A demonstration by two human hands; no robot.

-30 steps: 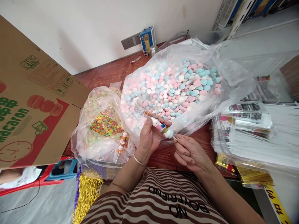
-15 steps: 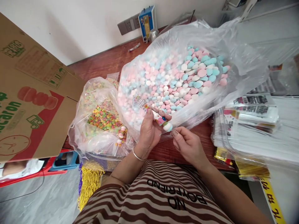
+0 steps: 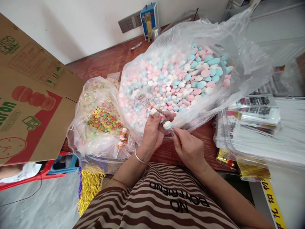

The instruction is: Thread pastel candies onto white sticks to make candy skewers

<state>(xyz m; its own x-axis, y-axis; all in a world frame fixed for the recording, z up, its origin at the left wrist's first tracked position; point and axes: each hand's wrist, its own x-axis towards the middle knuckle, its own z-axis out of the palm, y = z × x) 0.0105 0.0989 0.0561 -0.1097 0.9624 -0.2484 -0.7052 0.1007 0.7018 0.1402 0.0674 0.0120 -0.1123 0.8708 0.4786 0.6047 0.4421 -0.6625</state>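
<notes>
Near the frame's centre, I have the left hand point(image 3: 152, 133) gripping a candy skewer point(image 3: 167, 125), the right hand point(image 3: 190, 149) pinching its end.

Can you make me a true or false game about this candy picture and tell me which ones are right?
1. The left hand is holding a candy stick. True.
2. All the candies in the big bag are green. False: the big bag has pink, blue and white candies.
3. The small bag of little colorful rings is to the left of the big bag in the picture. True.
4. The bracelet is on the right arm. False: the bracelet is on the left arm.
5. The shirt has polka dots. False: the shirt has stripes.
6. The cardboard box is at the left side of the picture. True.
</notes>
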